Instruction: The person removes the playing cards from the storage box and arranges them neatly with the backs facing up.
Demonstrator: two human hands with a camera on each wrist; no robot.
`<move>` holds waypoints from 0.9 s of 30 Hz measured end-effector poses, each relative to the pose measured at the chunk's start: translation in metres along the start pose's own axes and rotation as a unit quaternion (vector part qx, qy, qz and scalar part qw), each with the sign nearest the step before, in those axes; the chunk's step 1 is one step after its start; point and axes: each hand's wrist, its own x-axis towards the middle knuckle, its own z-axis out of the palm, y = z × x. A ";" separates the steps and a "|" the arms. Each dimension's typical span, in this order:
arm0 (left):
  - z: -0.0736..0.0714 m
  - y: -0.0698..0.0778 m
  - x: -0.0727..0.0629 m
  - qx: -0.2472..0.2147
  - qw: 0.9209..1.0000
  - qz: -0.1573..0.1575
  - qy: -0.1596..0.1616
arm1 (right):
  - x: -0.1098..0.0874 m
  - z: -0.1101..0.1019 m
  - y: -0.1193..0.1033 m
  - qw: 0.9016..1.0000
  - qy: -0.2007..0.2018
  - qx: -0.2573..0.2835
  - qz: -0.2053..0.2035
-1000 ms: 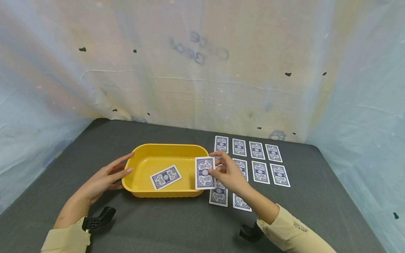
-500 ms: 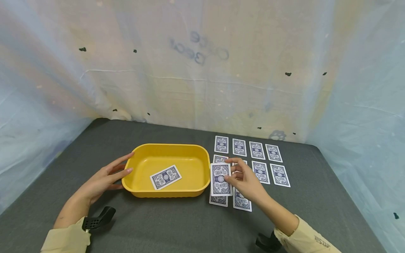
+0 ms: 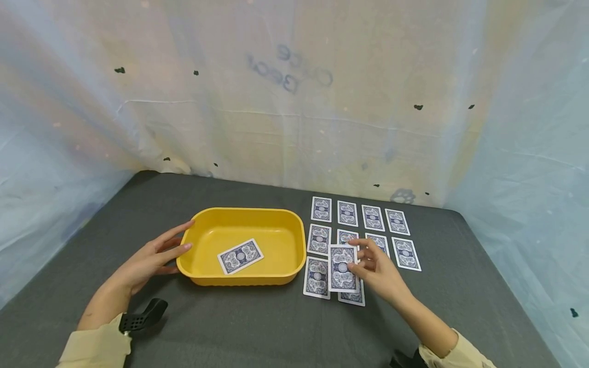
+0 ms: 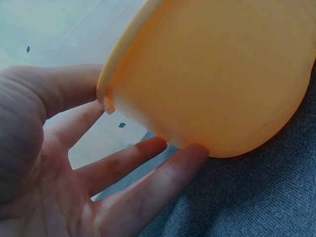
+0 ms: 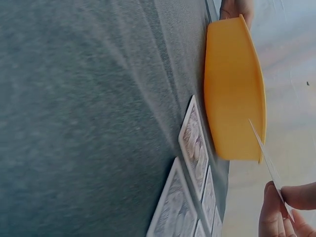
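My right hand pinches a blue-and-white patterned playing card between thumb and fingers, its back upward. This card overlaps a face-down card of the nearest row in the head view; from the right wrist the card shows nearly edge-on, raised off the cloth. At the left end of a yellow plastic tray, my left hand touches the rim and outer wall with extended fingers. In the left wrist view, the thumb meets the rim and two fingertips press the wall. One face-down card lies inside the tray.
Face-down cards stand in rows right of the tray: a back row, a middle row and a nearer one. Dark grey cloth covers the table. A pale plastic sheet hangs behind and along both sides.
My right hand has carried its card rightward from over the tray's right end to over the nearest row's second card. The left hand and tray stay put.
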 end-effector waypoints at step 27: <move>0.001 0.001 0.000 0.006 1.000 -0.009 0.005 | -0.022 -0.033 0.041 0.996 0.047 -0.029 0.066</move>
